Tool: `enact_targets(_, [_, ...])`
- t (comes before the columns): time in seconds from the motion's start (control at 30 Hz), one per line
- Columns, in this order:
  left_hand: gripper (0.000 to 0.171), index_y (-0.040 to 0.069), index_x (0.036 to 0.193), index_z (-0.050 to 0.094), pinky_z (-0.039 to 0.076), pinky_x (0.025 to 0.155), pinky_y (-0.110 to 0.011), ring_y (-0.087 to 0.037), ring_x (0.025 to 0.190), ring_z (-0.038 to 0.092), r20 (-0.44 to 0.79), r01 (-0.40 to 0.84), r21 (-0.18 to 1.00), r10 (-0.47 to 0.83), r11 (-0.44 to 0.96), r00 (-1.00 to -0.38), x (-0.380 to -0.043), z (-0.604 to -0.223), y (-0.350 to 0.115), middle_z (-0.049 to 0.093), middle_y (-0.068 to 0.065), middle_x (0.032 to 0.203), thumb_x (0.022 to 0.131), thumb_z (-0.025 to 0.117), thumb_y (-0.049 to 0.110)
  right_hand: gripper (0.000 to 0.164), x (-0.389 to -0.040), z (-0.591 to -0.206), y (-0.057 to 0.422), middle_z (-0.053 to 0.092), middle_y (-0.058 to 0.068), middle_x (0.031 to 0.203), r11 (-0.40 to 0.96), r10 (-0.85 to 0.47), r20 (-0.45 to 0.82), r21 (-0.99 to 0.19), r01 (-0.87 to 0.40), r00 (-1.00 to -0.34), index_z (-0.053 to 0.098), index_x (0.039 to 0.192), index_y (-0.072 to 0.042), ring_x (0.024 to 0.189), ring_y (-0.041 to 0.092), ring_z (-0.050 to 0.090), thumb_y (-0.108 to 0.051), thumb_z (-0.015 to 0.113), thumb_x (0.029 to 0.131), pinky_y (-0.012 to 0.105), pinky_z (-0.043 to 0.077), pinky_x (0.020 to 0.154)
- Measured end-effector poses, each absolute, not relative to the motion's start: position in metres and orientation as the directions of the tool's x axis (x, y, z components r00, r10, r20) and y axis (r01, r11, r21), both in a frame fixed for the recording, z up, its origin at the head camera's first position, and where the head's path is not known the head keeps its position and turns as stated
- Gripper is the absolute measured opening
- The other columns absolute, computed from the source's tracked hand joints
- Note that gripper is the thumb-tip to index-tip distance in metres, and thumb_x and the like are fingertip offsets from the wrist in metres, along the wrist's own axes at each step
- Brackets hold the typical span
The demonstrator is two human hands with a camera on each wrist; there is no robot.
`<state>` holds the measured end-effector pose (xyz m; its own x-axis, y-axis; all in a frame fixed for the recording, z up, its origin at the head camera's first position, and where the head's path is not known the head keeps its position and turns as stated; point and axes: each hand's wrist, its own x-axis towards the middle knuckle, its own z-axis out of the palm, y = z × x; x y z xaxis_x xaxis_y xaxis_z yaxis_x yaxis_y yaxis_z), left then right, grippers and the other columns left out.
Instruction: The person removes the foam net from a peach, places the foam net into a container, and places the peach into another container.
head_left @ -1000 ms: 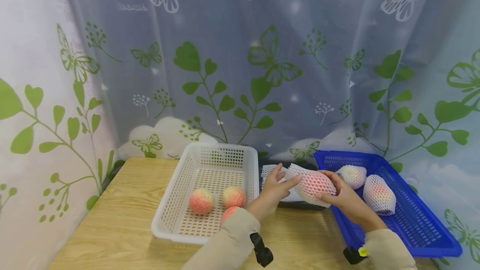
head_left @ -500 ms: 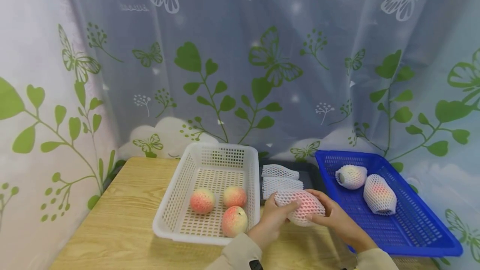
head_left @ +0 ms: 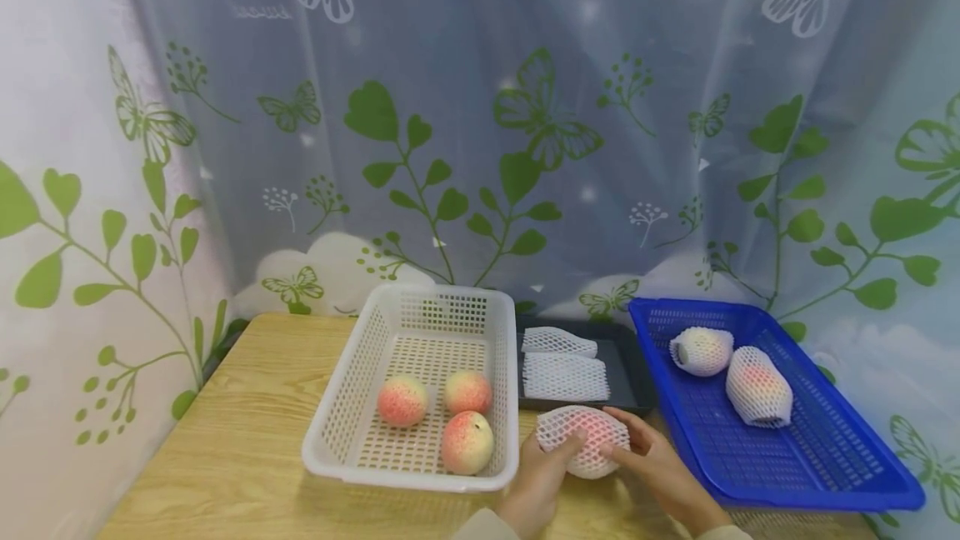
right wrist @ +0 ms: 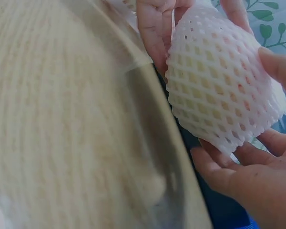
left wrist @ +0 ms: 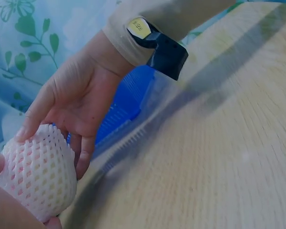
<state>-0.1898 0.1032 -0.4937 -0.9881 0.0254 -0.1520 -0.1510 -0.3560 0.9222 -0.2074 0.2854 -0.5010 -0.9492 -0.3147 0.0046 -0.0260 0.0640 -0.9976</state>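
With curled left hand (head_left: 538,475) and right hand (head_left: 662,468), we are holding a foam-netted peach (head_left: 595,430) clear of rims: white basket (head_left: 405,481) at nine o'clock, blue basket (head_left: 813,467) at three.

Plastic, foam mesh and wood grain, mostly matt.
Worktop (head_left: 240,423): pale wood look, grain lines, smooth. White basket (head_left: 408,480): perforated plastic, smooth rim. Blue basket (head_left: 757,457): plastic, slotted walls, slight sheen. Dark tray (head_left: 626,365): plastic-looking, smooth, dull. Held net sleeve (right wrist: 214,76): white foam mesh, matt, diamond openings; flat nets (head_left: 566,377) in tray look the same stuff. Bare peaches (head_left: 467,444): speckled skin, matt. Backdrop (head_left: 450,48): printed cloth-like sheet, soft folds. Beige cuff (left wrist: 121,38): cloth, matt. Wrist device (left wrist: 168,55): black, plastic-looking.
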Motion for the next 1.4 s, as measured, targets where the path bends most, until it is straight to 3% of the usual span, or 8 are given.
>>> enact_targets(0.23, [0.049, -0.006, 0.123, 0.055, 0.045, 0.100, -0.045, -0.024, 0.108, 0.060, -0.149, -0.145, 0.949, 0.007, -0.280, -0.989, -0.192, -0.509, 0.099, 0.066, -0.009, 0.114, 0.086, 0.071, 0.023, 0.058, -0.209, -0.516, 0.281, 0.059, -0.006, 0.117, 0.070, -0.320, 0.038, -0.996, -0.064, -0.947, 0.027, 0.141, 0.014, 0.104, 0.009, 0.060, -0.004, 0.056, 0.095, 0.026, 0.052, 0.086])
enact_targets(0.53, [0.053, -0.004, 0.123, 0.055, 0.043, 0.103, -0.046, -0.024, 0.111, 0.059, -0.163, -0.166, 0.939, 0.035, -0.301, -0.986, -0.198, -0.515, 0.100, 0.066, -0.008, 0.115, 0.087, 0.071, 0.030, 0.057, -0.211, -0.515, 0.278, 0.061, -0.007, 0.116, 0.090, -0.237, 0.004, -0.996, -0.026, -0.971, 0.032, 0.142, 0.010, 0.104, 0.011, 0.060, -0.006, 0.058, 0.094, 0.027, 0.052, 0.086])
enact_targets(0.67, [0.051, -0.004, 0.122, 0.057, 0.044, 0.101, -0.046, -0.026, 0.111, 0.059, -0.143, -0.142, 0.946, 0.019, -0.292, -0.990, -0.200, -0.516, 0.103, 0.066, -0.011, 0.116, 0.086, 0.072, 0.028, 0.056, -0.213, -0.514, 0.276, 0.060, 0.005, 0.121, 0.081, -0.146, -0.025, -0.997, 0.013, -0.989, 0.036, 0.140, 0.009, 0.102, 0.010, 0.060, -0.006, 0.060, 0.092, 0.026, 0.052, 0.085])
enact_targets(0.8, [0.056, -0.006, 0.121, 0.058, 0.045, 0.099, -0.048, -0.030, 0.110, 0.059, -0.144, -0.126, 0.971, -0.075, -0.204, -0.987, -0.202, -0.522, 0.106, 0.065, -0.014, 0.116, 0.083, 0.075, 0.030, 0.056, -0.212, -0.521, 0.271, 0.058, 0.017, 0.123, 0.054, -0.091, -0.032, -0.998, 0.027, -0.995, 0.037, 0.139, 0.012, 0.101, 0.008, 0.060, -0.004, 0.061, 0.091, 0.024, 0.053, 0.084])
enact_targets(1.1, [0.064, -0.012, 0.123, 0.050, 0.043, 0.099, -0.053, -0.037, 0.110, 0.056, -0.132, -0.107, 0.977, -0.127, -0.182, -0.983, -0.206, -0.523, 0.103, 0.061, -0.021, 0.116, 0.084, 0.074, 0.032, 0.057, -0.215, -0.526, 0.260, 0.053, 0.025, 0.126, 0.005, 0.006, -0.051, -0.999, 0.051, -0.999, 0.036, 0.139, 0.012, 0.097, 0.009, 0.061, -0.003, 0.061, 0.090, 0.024, 0.054, 0.080])
enact_targets(1.4, [0.050, -0.006, 0.116, 0.061, 0.047, 0.096, -0.045, -0.024, 0.102, 0.063, -0.123, -0.109, 0.967, -0.049, -0.229, -0.991, -0.210, -0.524, 0.104, 0.068, -0.011, 0.108, 0.085, 0.073, 0.031, 0.053, -0.216, -0.519, 0.261, 0.054, 0.022, 0.126, 0.020, 0.051, -0.053, -0.998, 0.054, -0.997, 0.039, 0.138, 0.011, 0.096, 0.008, 0.060, -0.004, 0.060, 0.091, 0.024, 0.054, 0.080])
